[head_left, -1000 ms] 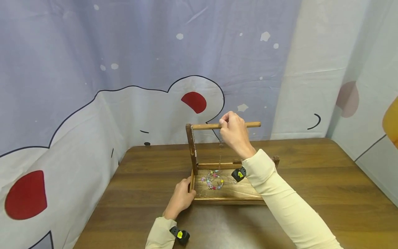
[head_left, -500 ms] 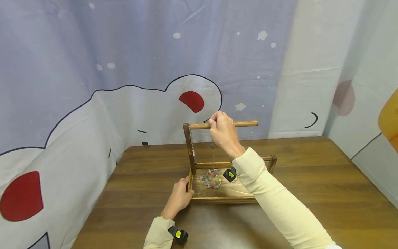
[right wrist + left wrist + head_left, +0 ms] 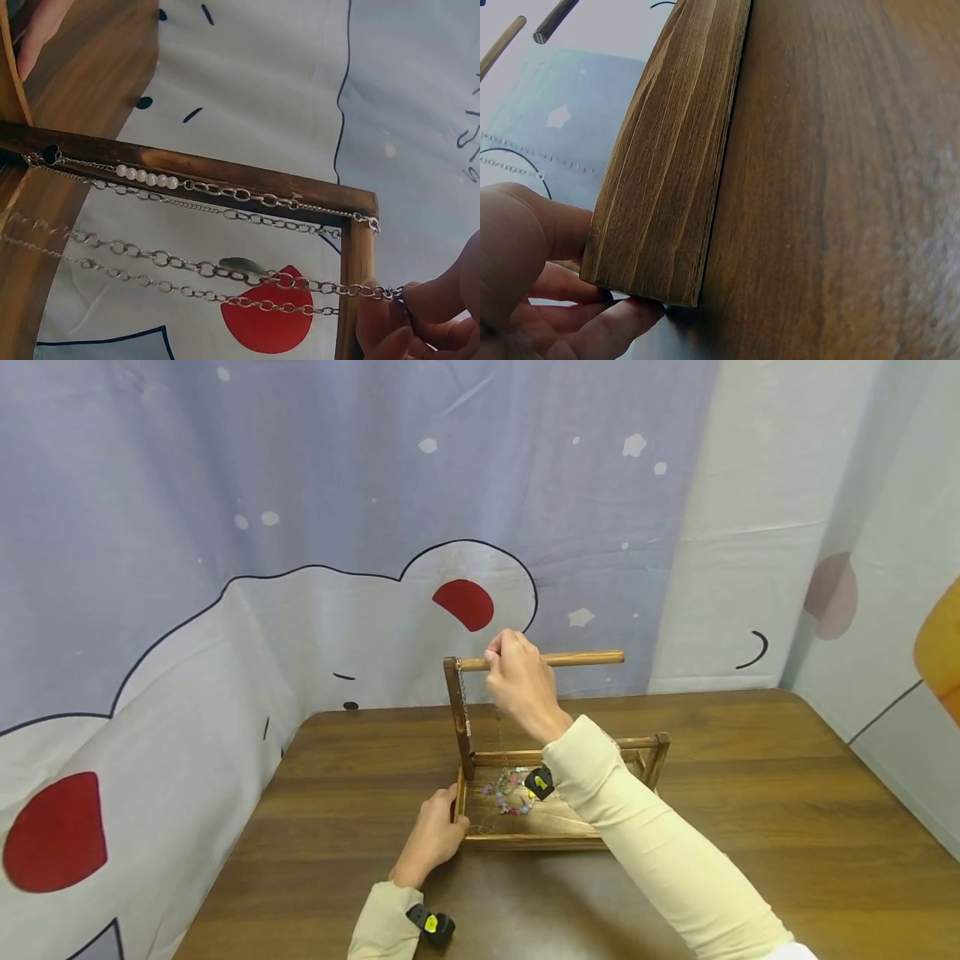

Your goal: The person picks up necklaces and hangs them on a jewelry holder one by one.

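Right wrist — right hand (image 3: 439,304) pinches chain (image 3: 217,271) (silvery).

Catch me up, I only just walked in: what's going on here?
A person's right hand pinches a silver chain, not yet let go, at the wooden bar. The left hand grips one end of the wooden tray below. Another chain with white beads hangs from the bar beside the post, and colourful beads lie in the tray.
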A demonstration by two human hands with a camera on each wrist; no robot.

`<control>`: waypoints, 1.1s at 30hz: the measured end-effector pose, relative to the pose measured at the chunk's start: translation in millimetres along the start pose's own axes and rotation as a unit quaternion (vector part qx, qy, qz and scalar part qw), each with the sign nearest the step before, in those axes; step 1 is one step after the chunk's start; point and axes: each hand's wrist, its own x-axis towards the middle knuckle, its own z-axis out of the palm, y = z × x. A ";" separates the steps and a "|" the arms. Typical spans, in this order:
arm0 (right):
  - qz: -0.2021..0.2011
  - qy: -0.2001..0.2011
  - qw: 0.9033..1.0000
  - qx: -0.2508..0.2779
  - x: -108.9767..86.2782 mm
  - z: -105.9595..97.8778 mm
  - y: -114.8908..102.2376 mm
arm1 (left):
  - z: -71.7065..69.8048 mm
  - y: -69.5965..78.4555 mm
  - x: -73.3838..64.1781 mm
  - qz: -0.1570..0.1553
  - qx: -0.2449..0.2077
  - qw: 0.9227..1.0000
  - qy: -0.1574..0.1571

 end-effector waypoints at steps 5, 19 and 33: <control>-0.010 -0.004 1.000 -0.001 -1.2 3.1 -2.1 | 0.0 0.8 -0.5 -0.003 -0.001 1.000 0.000; -0.056 0.014 0.998 -0.012 -11.1 12.0 2.3 | 1.1 0.9 -2.4 -0.004 -0.007 1.000 -0.003; -0.035 0.017 0.997 0.064 -43.4 7.7 14.7 | 1.2 -0.1 -0.2 -0.007 -0.007 1.000 -0.001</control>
